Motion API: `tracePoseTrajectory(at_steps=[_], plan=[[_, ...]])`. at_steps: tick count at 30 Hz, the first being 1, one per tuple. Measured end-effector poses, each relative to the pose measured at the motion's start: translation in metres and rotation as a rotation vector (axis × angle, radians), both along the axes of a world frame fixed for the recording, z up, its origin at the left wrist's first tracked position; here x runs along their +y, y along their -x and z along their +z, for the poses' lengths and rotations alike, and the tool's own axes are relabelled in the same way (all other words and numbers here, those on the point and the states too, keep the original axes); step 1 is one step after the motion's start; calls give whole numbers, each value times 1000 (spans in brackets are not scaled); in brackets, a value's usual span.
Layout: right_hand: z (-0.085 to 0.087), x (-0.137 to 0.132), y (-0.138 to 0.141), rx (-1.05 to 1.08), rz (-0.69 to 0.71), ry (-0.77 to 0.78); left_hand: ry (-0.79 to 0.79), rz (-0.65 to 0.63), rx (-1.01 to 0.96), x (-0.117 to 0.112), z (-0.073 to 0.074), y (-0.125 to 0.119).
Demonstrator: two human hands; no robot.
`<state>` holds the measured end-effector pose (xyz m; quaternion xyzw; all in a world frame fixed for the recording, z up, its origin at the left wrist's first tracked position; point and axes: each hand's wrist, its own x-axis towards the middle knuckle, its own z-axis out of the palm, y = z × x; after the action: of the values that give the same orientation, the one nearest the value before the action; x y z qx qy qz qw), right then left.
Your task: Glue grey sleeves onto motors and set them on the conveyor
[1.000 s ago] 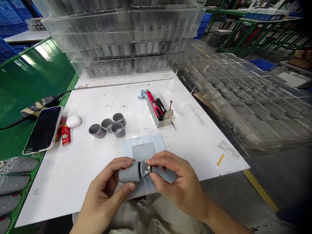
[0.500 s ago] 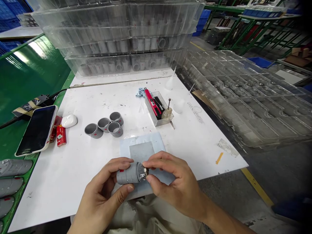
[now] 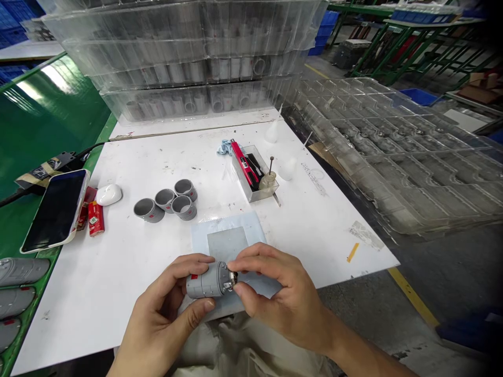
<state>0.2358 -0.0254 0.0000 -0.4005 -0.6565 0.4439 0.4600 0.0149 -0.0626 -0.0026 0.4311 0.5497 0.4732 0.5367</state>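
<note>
Left hand: fingers curled round a smooth grey cylinder, over the blue sheet
Right hand: fingers pinching the cylinder's knobbly end piece
Surface: flat, white, scuffed
Cups: four, grey, round, hollow, beyond the sheet's left corner
Box: one, clear, holding one red cutter
Crates: clear plastic, stacked, holding grey tubes
Room: grey floor, blue bins

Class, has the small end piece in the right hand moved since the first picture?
Yes: judged against the blue sheet, the end piece has shifted left, closing its gap with the grey cylinder.
</note>
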Motion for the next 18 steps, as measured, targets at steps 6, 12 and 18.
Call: tracePoseTrajectory(at_steps=[6, 12, 18], plan=[[-1, 0, 0, 11, 0, -18, -8, -11, -8, 1, 0, 1], [0, 0, -1, 2, 1, -30, -22, -21, -20, 1, 0, 1], [-2, 0, -2, -4, 3, -49, -38, -49, -29, 1, -1, 2]])
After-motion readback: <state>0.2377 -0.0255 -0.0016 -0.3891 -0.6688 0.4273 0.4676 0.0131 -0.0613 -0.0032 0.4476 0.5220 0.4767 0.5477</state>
